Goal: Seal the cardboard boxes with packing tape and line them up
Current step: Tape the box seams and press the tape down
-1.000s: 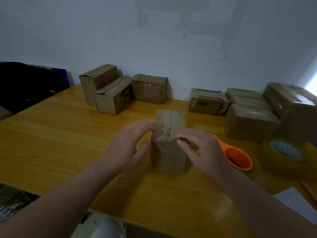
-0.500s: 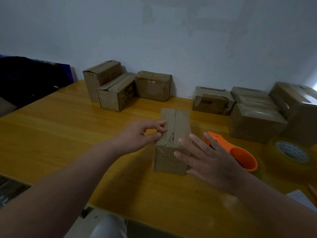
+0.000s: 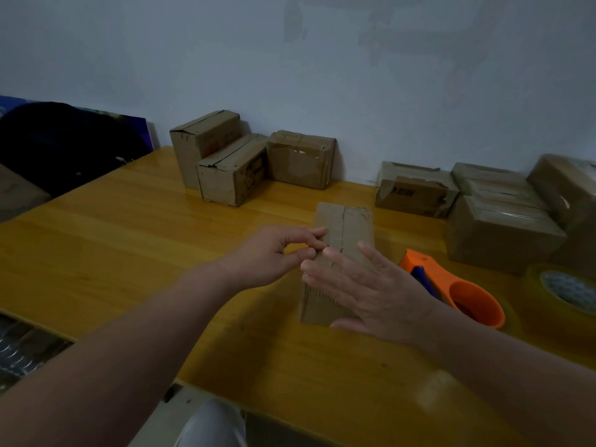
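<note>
A small cardboard box (image 3: 350,227) stands on the yellow wooden table (image 3: 129,237), its top flaps closed along a middle seam. My left hand (image 3: 271,253) pinches the box's upper left edge, fingertips on top and thumb against the side. My right hand (image 3: 371,291) lies flat with straight, spread fingers over the near end of the box, hiding that end. An orange tape dispenser (image 3: 464,291) lies just right of the box. Further right is a roll of clear packing tape (image 3: 567,290).
Three cardboard boxes (image 3: 232,169) stand grouped at the back left by the wall. Several more boxes (image 3: 503,233) are piled at the back right, one (image 3: 416,193) nearer the middle. A dark bag (image 3: 64,146) lies beyond the table's left edge.
My right hand has let go of the box's near top edge, opened flat and slid left over the box. My left hand has closed onto the left edge.
</note>
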Demonstrator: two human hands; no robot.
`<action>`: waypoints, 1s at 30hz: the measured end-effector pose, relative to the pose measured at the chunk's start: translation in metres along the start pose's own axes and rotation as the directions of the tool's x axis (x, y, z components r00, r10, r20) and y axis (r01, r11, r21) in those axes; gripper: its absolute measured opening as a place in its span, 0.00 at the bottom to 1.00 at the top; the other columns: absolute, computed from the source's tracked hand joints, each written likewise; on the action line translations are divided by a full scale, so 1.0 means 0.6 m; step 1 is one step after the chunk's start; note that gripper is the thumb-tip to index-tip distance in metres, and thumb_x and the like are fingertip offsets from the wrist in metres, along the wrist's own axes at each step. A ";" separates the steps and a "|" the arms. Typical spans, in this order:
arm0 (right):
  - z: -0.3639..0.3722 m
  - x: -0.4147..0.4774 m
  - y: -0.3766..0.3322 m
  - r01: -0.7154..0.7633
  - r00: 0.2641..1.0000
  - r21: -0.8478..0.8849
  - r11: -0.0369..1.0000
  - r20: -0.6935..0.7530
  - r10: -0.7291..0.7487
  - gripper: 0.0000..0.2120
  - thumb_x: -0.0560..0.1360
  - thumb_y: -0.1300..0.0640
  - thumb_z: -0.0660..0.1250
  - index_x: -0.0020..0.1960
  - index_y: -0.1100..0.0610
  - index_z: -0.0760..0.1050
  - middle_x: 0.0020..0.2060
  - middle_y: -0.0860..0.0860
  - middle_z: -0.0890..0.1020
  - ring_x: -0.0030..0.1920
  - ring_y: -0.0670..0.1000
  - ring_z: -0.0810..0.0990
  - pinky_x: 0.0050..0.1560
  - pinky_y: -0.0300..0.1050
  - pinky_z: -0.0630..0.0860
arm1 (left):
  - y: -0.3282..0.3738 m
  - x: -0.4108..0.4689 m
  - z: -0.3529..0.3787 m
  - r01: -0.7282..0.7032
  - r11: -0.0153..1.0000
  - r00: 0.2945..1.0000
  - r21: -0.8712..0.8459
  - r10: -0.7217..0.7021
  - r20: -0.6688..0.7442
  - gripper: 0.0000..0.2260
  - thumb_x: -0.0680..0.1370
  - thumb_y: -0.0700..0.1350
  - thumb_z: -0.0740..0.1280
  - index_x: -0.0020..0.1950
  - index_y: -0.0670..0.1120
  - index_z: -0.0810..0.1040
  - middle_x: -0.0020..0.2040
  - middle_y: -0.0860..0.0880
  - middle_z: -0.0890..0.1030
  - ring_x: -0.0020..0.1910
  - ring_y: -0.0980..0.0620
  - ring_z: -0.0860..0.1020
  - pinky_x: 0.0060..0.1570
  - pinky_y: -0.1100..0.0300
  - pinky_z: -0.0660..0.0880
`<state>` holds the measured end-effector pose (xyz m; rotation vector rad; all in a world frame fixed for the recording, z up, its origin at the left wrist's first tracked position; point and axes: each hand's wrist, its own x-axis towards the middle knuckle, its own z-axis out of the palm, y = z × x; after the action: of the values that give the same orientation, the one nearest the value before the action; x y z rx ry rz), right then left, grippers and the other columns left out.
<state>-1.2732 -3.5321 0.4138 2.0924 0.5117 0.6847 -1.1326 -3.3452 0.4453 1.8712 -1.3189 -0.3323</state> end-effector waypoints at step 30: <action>-0.016 -0.078 0.025 0.111 0.970 0.243 0.964 0.186 -0.159 0.32 0.76 0.41 0.47 0.76 0.55 0.56 0.76 0.51 0.56 0.77 0.54 0.46 0.75 0.57 0.39 | 0.015 0.009 0.006 0.056 0.986 0.998 0.156 -0.053 -0.023 0.09 0.79 0.43 0.65 0.57 0.49 0.81 0.69 0.57 0.72 0.67 0.61 0.68 0.62 0.65 0.63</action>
<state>-1.3138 -3.5615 0.4174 2.2883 0.6365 0.3378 -1.1386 -3.3530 0.4510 2.0394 -1.3160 -0.2442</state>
